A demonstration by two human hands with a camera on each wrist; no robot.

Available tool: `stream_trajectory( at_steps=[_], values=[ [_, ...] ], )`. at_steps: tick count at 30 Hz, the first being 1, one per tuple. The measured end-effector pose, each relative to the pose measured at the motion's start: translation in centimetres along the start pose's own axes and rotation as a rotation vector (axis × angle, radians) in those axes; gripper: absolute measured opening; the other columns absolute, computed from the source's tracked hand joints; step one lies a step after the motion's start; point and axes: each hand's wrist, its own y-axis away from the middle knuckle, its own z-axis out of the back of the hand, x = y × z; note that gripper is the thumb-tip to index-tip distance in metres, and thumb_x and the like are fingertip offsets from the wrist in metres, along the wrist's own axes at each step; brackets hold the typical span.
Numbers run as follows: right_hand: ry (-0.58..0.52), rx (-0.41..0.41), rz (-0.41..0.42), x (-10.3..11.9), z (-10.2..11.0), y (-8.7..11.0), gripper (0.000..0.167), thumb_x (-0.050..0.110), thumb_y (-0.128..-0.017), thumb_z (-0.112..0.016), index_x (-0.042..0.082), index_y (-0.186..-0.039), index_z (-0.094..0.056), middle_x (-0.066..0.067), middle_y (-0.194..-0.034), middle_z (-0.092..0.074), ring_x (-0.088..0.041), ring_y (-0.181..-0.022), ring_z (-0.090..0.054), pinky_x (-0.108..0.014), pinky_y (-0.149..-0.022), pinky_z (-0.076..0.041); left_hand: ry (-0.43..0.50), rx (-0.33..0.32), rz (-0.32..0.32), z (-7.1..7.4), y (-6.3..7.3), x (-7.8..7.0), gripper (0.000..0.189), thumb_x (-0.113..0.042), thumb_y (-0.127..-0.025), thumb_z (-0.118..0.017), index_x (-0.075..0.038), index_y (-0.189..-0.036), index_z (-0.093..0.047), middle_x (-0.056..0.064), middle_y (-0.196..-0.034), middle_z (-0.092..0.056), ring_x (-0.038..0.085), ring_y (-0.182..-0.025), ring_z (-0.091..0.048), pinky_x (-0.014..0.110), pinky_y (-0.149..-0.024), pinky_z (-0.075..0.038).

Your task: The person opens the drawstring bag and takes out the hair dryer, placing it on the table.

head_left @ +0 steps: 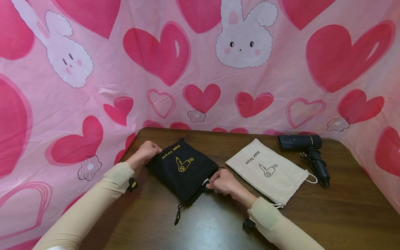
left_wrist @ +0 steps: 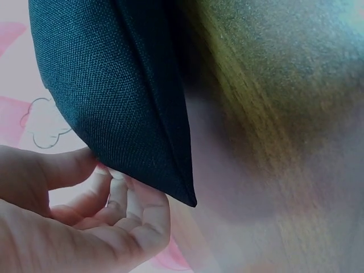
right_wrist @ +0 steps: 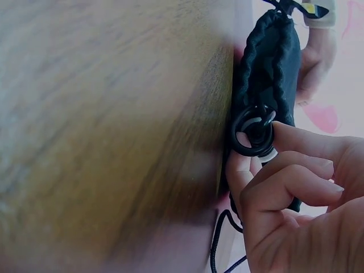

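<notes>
A black drawstring bag point(head_left: 182, 170) printed "Hair Dryer" in yellow lies filled out on the table. My left hand point(head_left: 146, 152) pinches its closed far-left edge between thumb and fingers, close to a pointed corner in the left wrist view. At the bag's gathered mouth, my right hand point(head_left: 224, 182) pinches a black handle end with a hanging ring point(right_wrist: 238, 142), a pale part showing beside it. The rest of that thing is hidden inside the bag. A black cord point(head_left: 178, 213) hangs from the mouth's near corner.
To the right lies a flat cream drawstring bag point(head_left: 268, 172) with the same print. Beyond it rests a black hair dryer point(head_left: 298, 143), its cord wrapped round the handle. Pink heart-patterned cloth point(head_left: 200, 69) surrounds the brown wooden table point(head_left: 150, 222).
</notes>
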Motion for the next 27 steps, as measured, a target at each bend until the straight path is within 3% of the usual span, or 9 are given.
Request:
stream_trajectory(
  at_steps=[6, 12, 18, 27],
  values=[
    [-0.008, 0.009, 0.017, -0.1, 0.1, 0.1, 0.014, 0.014, -0.091, -0.082, 0.003, -0.096, -0.073, -0.002, -0.065, -0.053, -0.014, -0.049, -0.041, -0.025, -0.045, -0.033, 0.081, 0.078, 0.042, -0.1, -0.3, -0.1, 0.028, -0.015, -0.104, -0.061, 0.009, -0.099, -0.076, 0.005, -0.074, -0.058, 0.023, -0.079, -0.054, 0.030, -0.069, -0.046],
    [-0.013, 0.015, 0.034, -0.1, 0.1, 0.2, 0.015, 0.013, -0.090, -0.082, 0.003, -0.095, -0.073, -0.002, -0.062, -0.052, -0.014, -0.048, -0.041, -0.025, -0.045, -0.033, 0.107, 0.154, 0.057, -0.6, -0.9, -0.1, 0.030, -0.017, -0.106, -0.061, 0.008, -0.102, -0.076, 0.008, -0.080, -0.065, 0.022, -0.078, -0.059, 0.030, -0.070, -0.051],
    [-0.009, 0.007, 0.041, 0.0, 0.0, 0.3, 0.014, 0.012, -0.090, -0.082, 0.003, -0.095, -0.073, -0.002, -0.060, -0.051, -0.014, -0.048, -0.042, -0.025, -0.045, -0.033, 0.090, 0.097, 0.046, -0.9, -1.1, -0.3, 0.025, -0.011, -0.102, -0.066, 0.009, -0.110, -0.077, 0.015, -0.099, -0.074, 0.027, -0.090, -0.059, 0.033, -0.077, -0.050],
    [-0.025, -0.008, 0.037, -0.3, 0.2, 1.0, 0.015, 0.009, -0.091, -0.082, 0.002, -0.098, -0.071, -0.003, -0.062, -0.053, -0.013, -0.047, -0.040, -0.025, -0.044, -0.031, 0.111, 0.064, 0.064, -1.0, -0.8, -0.6, 0.025, -0.011, -0.101, -0.067, 0.010, -0.112, -0.076, 0.015, -0.097, -0.072, 0.029, -0.090, -0.058, 0.036, -0.079, -0.051]
  ],
)
